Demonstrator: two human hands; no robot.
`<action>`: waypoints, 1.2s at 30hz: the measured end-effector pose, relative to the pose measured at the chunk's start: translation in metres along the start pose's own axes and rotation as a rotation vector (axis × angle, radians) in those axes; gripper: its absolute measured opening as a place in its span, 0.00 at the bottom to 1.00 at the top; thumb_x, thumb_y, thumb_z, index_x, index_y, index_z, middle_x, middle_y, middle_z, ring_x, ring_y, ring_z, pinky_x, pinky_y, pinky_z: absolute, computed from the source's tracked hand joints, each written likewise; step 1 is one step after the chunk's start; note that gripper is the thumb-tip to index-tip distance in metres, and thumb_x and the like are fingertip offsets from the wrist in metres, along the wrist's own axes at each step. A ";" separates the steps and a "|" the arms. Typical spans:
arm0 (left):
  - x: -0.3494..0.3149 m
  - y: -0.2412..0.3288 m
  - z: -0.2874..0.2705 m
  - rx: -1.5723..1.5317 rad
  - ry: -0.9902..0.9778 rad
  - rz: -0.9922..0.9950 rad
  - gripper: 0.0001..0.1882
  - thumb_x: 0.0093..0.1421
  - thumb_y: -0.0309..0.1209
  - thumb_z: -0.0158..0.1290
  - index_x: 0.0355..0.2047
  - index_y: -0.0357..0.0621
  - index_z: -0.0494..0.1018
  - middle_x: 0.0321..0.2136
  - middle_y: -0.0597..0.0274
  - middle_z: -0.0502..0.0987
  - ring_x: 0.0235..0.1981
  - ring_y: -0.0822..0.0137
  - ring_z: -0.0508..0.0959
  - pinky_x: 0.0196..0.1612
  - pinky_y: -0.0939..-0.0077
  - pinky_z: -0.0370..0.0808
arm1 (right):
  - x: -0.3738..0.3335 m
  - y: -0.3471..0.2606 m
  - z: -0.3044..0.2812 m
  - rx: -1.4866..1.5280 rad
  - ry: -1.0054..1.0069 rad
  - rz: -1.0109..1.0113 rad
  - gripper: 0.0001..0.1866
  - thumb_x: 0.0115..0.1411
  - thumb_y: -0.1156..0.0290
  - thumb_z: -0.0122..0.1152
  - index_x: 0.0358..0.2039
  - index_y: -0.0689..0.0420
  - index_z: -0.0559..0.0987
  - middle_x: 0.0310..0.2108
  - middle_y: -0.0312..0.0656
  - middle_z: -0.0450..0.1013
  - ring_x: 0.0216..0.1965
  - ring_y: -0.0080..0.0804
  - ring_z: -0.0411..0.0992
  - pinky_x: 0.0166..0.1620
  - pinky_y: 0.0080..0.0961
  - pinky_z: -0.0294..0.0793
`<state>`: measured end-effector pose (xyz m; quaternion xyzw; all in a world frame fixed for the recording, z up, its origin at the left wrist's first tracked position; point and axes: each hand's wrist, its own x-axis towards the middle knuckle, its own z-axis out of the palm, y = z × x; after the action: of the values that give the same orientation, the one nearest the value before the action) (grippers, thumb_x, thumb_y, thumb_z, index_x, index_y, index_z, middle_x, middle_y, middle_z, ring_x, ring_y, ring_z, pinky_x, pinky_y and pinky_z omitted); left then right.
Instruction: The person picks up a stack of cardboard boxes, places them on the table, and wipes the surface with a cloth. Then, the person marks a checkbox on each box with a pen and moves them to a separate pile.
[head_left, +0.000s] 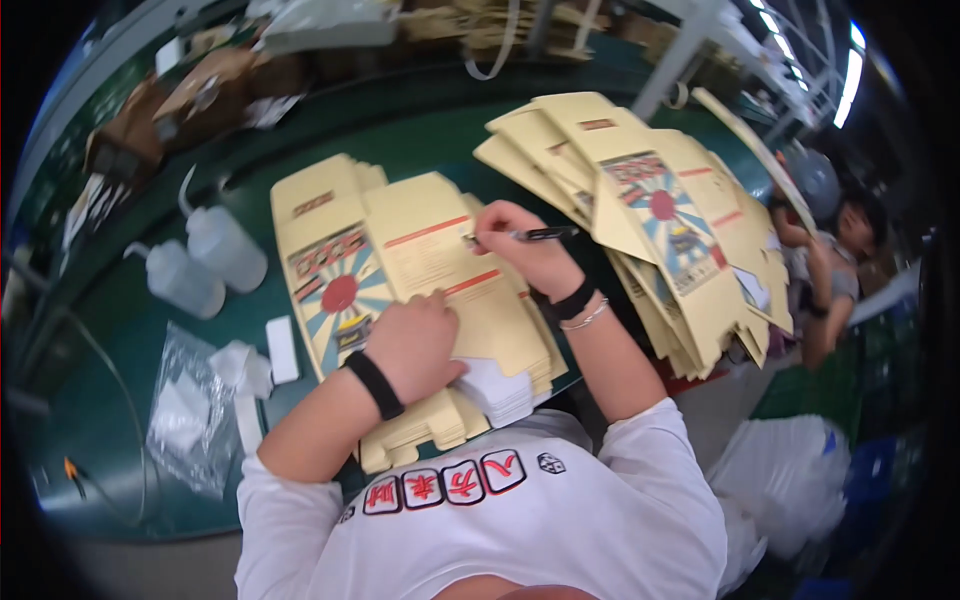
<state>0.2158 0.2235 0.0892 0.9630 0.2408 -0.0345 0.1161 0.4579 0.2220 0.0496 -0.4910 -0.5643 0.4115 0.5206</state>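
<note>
A stack of flat, unfolded tan carton blanks (420, 212) with red bands and a sunburst print lies on the green table in front of me. My left hand (415, 345) rests on the top blank with its fingers laid flat. My right hand (522, 250) is closed round a black pen (548, 233) over the upper right part of the same blank. The pen's tip is at the printed panel; whether it touches cannot be made out. White flaps (492, 388) show at the stack's near edge.
To the right is a larger, fanned pile of similar blanks (690, 180). Two spouted plastic bottles (228, 250), a clear bag (190, 405) and a white block (283, 350) stand or lie on the left. Another person (835, 250) is at the far right, beside the pile.
</note>
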 end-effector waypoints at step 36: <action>0.012 -0.035 0.026 0.000 -0.048 0.037 0.37 0.58 0.45 0.67 0.61 0.36 0.71 0.66 0.37 0.68 0.52 0.54 0.82 0.50 0.64 0.78 | 0.051 0.056 0.013 -0.246 0.086 0.078 0.17 0.62 0.78 0.70 0.24 0.57 0.69 0.22 0.29 0.68 0.26 0.13 0.67 0.32 0.15 0.70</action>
<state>0.2094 0.2527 0.0558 0.9662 0.2200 -0.0553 0.1222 0.4529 0.2825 0.0029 -0.5899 -0.5682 0.3375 0.4639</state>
